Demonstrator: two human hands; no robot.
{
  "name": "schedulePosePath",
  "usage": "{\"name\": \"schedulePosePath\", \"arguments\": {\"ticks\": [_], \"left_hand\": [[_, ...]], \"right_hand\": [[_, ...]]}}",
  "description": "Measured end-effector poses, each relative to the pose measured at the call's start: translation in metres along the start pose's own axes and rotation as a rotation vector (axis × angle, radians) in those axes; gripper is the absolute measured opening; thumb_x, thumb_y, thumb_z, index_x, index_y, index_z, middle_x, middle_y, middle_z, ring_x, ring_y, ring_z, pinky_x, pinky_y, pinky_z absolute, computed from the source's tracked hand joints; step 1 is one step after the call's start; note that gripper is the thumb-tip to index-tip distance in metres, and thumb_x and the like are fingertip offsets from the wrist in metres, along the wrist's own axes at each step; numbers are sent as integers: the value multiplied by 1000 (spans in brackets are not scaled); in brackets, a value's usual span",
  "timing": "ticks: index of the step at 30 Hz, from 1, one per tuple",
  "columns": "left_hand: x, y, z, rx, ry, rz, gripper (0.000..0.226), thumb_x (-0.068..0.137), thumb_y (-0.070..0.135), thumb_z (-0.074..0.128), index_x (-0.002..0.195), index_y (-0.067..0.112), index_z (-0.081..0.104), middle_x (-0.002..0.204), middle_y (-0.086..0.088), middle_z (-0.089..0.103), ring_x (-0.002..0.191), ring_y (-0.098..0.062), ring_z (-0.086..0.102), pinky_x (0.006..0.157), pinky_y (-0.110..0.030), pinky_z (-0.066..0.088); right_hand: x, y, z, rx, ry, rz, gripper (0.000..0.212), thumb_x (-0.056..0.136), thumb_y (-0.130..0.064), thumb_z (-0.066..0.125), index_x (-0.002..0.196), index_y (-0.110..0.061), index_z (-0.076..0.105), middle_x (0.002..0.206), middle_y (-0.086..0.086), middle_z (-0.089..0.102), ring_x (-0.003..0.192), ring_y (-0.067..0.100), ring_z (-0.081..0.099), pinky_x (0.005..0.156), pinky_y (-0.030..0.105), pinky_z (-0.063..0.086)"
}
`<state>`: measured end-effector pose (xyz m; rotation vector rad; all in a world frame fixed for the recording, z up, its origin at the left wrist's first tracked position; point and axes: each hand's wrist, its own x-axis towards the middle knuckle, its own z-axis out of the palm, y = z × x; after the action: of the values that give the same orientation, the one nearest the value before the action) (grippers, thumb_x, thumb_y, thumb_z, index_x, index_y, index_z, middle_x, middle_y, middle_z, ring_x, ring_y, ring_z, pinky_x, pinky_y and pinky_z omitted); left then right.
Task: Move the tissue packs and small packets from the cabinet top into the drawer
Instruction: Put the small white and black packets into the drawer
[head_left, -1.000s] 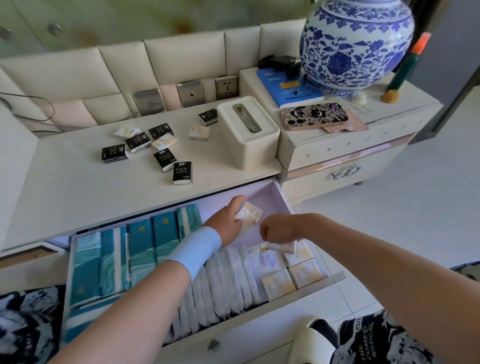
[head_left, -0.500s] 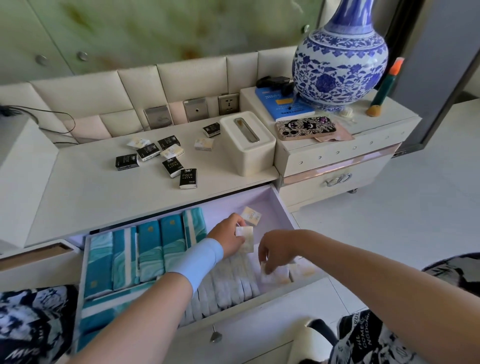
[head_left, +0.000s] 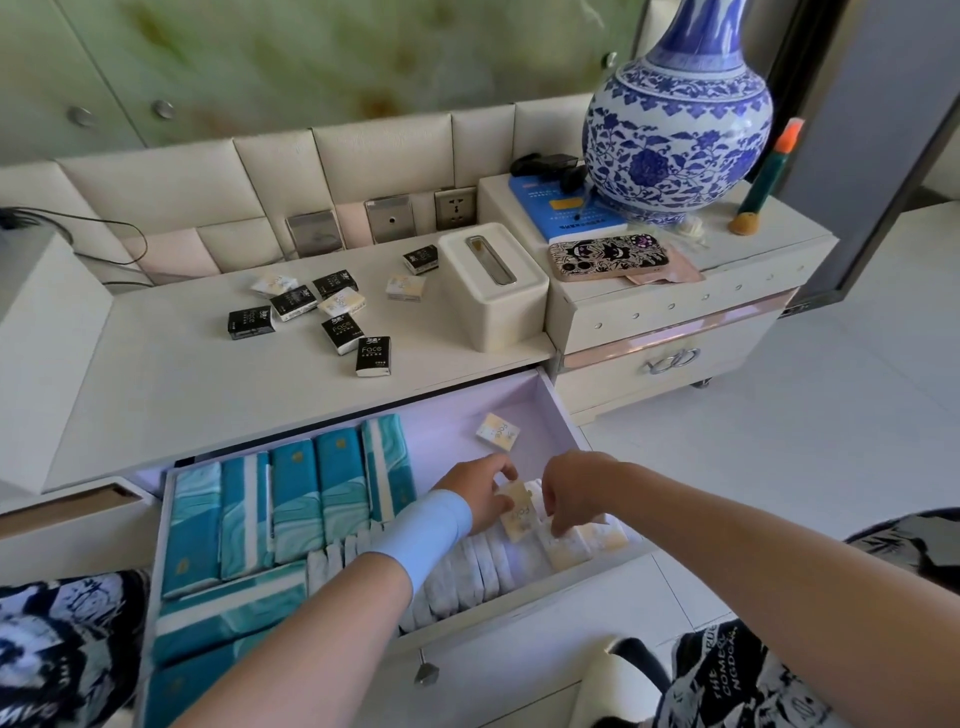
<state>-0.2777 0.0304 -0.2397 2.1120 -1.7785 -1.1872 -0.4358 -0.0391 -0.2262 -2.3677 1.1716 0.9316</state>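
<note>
In the drawer (head_left: 447, 410), one cream packet (head_left: 497, 430) now lies dropped near the back edge. At the front-right corner, left hand (head_left: 475, 493) fingers pinch a second packet (head_left: 519, 514), and right hand (head_left: 576, 488) fingers grip a neighbouring packet (head_left: 563, 551).

"Face", white lettering, on black tissue packs (head_left: 373, 355) on the surface; legible on three. "Face" also on loose pale packet (head_left: 498, 430) in drawer (head_left: 447, 410) and on held pale packet (head_left: 517, 512), gripped by left hand (head_left: 480, 493). Blue booklet (head_left: 558, 208) print: illegible.

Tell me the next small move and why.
Probably seat the cream packet that the left hand pinches into the front-right row of the drawer and let go: it sits tilted over that row, where the right hand touches the stowed packets.
</note>
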Motion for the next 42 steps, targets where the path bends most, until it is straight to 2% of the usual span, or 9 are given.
{"name": "schedulePosePath", "arguments": {"ticks": [6, 11, 17, 21, 24, 27, 32, 35, 42], "left_hand": [[2, 3, -3, 79, -146, -40, 28, 90, 27, 62, 117, 32, 60, 122, -2, 60, 100, -20, 56, 88, -27, 46], [4, 11, 6, 267, -210, 43, 32, 82, 29, 74, 113, 26, 67, 122, 3, 63, 109, -18, 59, 92, -28, 48], [4, 12, 3, 429, -295, 5, 40, 83, 54, 67, 108, 24, 72, 112, 3, 68, 101, -20, 62, 92, -33, 51], [7, 18, 8, 680, -275, 40, 44, 88, 54, 57, 101, 14, 71, 108, -3, 64, 93, -24, 62, 84, -35, 52], [11, 24, 8, 721, -199, 106, 38, 83, 48, 64, 107, 19, 65, 116, -1, 56, 100, -26, 61, 87, -39, 53], [24, 24, -9, 470, -93, 27, 34, 89, 39, 57, 117, 20, 58, 122, -3, 60, 105, -26, 60, 89, -37, 51], [44, 0, -28, -564, -66, -153, 60, 85, 29, 69, 136, 30, 35, 109, -10, 64, 75, -24, 66, 65, -32, 56], [55, -22, -28, -510, -15, -103, 65, 85, 19, 71, 140, 32, 39, 104, -6, 64, 77, -20, 64, 66, -30, 58], [72, -60, -31, -408, 81, -177, 30, 85, 16, 67, 109, 31, 58, 102, 0, 66, 87, -25, 68, 75, -41, 61]], "right_hand": [[3, 7, -2, 52, -11, 26, 36, 75, -46, 80, 97, -19, 74, 92, -2, 74, 86, 17, 70, 74, 27, 54], [5, 12, -3, 134, -45, -10, 33, 78, -38, 80, 106, -20, 78, 100, -4, 74, 93, 15, 69, 86, 26, 54], [8, 12, 3, 187, -46, 12, 37, 73, -37, 85, 103, -18, 77, 100, -1, 73, 93, 19, 70, 86, 29, 57], [11, 5, -7, 40, -44, 50, 48, 77, -51, 78, 106, -13, 72, 100, -1, 72, 94, 20, 69, 84, 31, 54], [15, 4, -16, 241, 70, 77, 50, 92, -56, 57, 104, -9, 70, 102, 8, 73, 89, 22, 66, 79, 32, 51], [24, 1, -23, 613, 194, 105, 38, 103, -38, 44, 117, -7, 60, 114, 15, 66, 99, 29, 61, 81, 33, 45], [57, -10, -28, 1177, 140, 89, 39, 101, -10, 42, 139, -12, 50, 122, 18, 63, 95, 25, 61, 83, 36, 51], [76, -18, -25, 1354, 47, 56, 46, 100, -17, 55, 143, -14, 39, 112, 14, 65, 94, 27, 67, 85, 37, 58], [126, -5, -5, 140, 275, 53, 57, 99, -22, 47, 150, -32, 25, 141, 12, 35, 128, 33, 43, 96, 45, 46]]}}
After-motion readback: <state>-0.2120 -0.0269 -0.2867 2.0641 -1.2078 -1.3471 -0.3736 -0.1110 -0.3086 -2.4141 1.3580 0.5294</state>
